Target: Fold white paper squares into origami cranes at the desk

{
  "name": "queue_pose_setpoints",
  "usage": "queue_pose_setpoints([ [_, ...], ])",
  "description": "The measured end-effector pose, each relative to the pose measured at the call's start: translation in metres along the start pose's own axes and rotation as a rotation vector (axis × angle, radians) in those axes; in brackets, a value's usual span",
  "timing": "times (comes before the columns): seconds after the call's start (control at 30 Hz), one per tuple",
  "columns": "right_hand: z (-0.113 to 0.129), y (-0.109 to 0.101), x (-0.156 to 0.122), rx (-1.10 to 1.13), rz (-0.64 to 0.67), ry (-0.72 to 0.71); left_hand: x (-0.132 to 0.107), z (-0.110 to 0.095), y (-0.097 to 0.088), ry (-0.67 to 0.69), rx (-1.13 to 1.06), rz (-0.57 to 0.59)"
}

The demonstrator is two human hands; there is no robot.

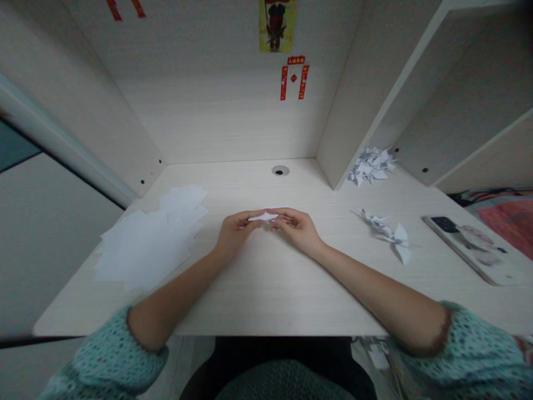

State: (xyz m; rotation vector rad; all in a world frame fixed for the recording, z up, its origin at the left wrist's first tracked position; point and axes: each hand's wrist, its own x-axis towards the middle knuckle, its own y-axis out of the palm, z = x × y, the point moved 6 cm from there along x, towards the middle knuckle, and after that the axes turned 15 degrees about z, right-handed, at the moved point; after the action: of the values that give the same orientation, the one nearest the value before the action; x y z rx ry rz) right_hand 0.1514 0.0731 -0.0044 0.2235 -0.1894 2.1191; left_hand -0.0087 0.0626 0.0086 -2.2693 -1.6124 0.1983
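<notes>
Between both hands, just above the middle of the desk, is a small piece of folded white paper (264, 216). My left hand (235, 232) pinches its left end between thumb and fingers. At the right end, my right hand (298, 226) grips it the same way, thumb in front and fingers behind. The fingertips of the two hands nearly meet and cover part of the paper, so its full shape is hidden. To the left lies a spread of loose white paper sheets (150, 239), overlapping one another.
Several folded paper pieces (387, 230) lie right of my hands. Behind them a heap of folded white papers (372, 165) sits beside an upright panel (353, 94). A phone (470, 247) lies at the far right. A round cable hole (280, 170) is near the back wall.
</notes>
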Motion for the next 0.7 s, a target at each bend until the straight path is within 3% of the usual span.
queue_pose_setpoints([
  [0.3, -0.0077, -0.0008, 0.0050, 0.236, 0.014, 0.039, -0.0002, 0.0019, 0.0023, 0.008, -0.010, 0.013],
  [0.7, -0.0084, 0.0006, 0.0041, 0.260, 0.015, 0.047, -0.0023, -0.0027, 0.0004, 0.008, 0.022, -0.006],
])
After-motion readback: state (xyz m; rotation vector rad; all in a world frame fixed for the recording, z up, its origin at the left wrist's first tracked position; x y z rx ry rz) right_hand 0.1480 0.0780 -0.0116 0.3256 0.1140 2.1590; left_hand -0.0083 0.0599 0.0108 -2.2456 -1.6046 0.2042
